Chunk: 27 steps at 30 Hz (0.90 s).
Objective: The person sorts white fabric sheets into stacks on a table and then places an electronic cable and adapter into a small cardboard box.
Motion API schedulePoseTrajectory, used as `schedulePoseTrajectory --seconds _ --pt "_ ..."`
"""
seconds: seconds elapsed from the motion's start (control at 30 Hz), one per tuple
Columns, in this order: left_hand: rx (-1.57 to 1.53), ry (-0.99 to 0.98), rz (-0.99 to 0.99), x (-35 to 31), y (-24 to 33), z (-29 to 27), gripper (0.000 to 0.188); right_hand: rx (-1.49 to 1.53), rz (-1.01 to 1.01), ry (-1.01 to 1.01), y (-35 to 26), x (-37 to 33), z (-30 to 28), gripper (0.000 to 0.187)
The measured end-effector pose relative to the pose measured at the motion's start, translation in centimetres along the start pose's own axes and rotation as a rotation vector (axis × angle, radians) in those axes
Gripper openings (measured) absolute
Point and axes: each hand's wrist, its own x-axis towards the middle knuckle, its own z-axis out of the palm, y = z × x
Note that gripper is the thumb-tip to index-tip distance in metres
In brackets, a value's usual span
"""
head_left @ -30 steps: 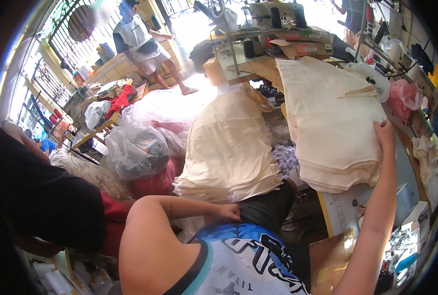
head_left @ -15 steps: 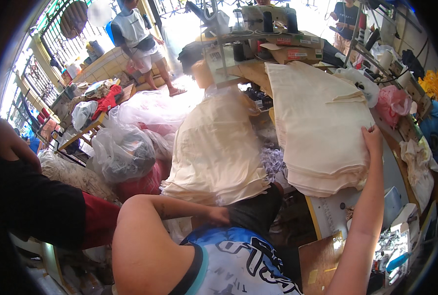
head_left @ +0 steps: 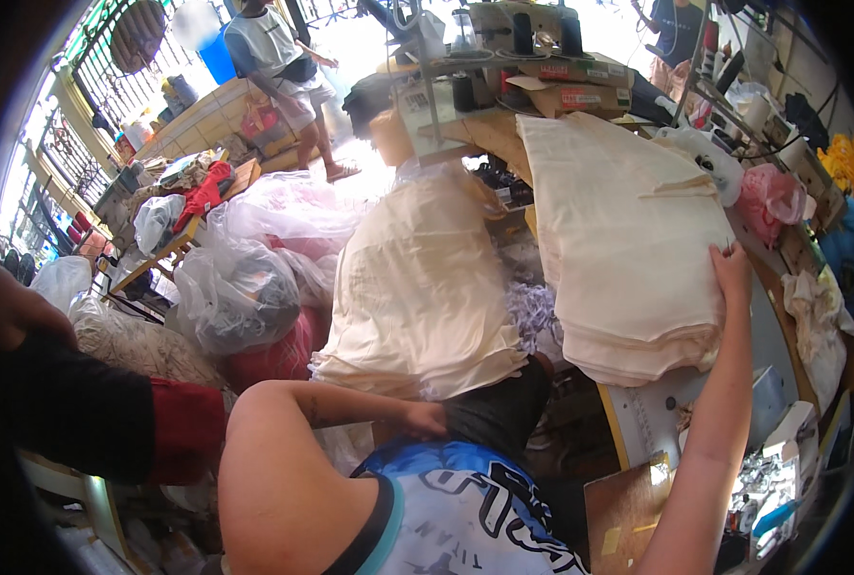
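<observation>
A thick stack of cream fabric pieces [head_left: 628,259] lies on the sewing table to the right. At its right edge is my right hand [head_left: 731,270], fingers pinched together; a thin dark tip shows at them, too small to name. My left hand [head_left: 425,420] rests low against my dark shorts [head_left: 489,412], its fingers too poorly seen to read. Just beyond it, a second pile of cream fabric [head_left: 422,297] hangs down toward my lap.
A sewing machine [head_left: 523,29] with thread cones stands at the back, cardboard boxes [head_left: 580,96] beside it. Plastic bags [head_left: 235,297] fill the left floor. A person in dark and red clothes [head_left: 91,402] is close on my left; another person [head_left: 278,67] stands farther back.
The person at the back left has shifted and turned. The person close on my left has moved slightly left. My hands and both fabric piles stay nearly where they were.
</observation>
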Motion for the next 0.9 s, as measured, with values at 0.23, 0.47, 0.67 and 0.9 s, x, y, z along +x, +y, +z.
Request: schedulePoseTrajectory --seconds 0.23,0.47,0.67,0.9 --pt "-0.008 -0.023 0.012 -0.5 1.1 -0.2 0.046 -0.013 -0.005 0.016 0.8 0.0 0.1 0.043" --pt "-0.02 -0.034 0.022 -0.4 0.4 -0.1 0.044 0.004 0.015 -0.008 0.3 0.2 0.2 0.043" --pt "0.006 -0.046 0.02 -0.5 0.7 -0.1 0.044 0.001 -0.005 0.002 0.4 0.1 0.2 0.043" --pt "0.018 -0.049 0.026 -0.7 1.3 -0.1 0.046 -0.001 0.001 0.002 -0.2 -0.2 -0.3 0.043"
